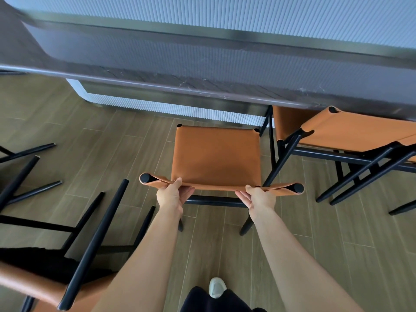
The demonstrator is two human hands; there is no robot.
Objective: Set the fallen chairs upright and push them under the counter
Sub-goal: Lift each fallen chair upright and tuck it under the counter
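An upright chair with an orange leather seat and black legs stands in front of the dark counter. My left hand and my right hand each grip the top of its orange backrest, thumbs on top and fingers curled behind. The seat's front edge lies near the counter's edge. A fallen chair lies at lower left with its black legs pointing up and away. Another fallen chair's legs show at the far left.
A further orange chair sits at the right, partly under the counter. The counter's fluted base panel runs behind the chairs. The floor is wood-look tile. My shoe shows at the bottom.
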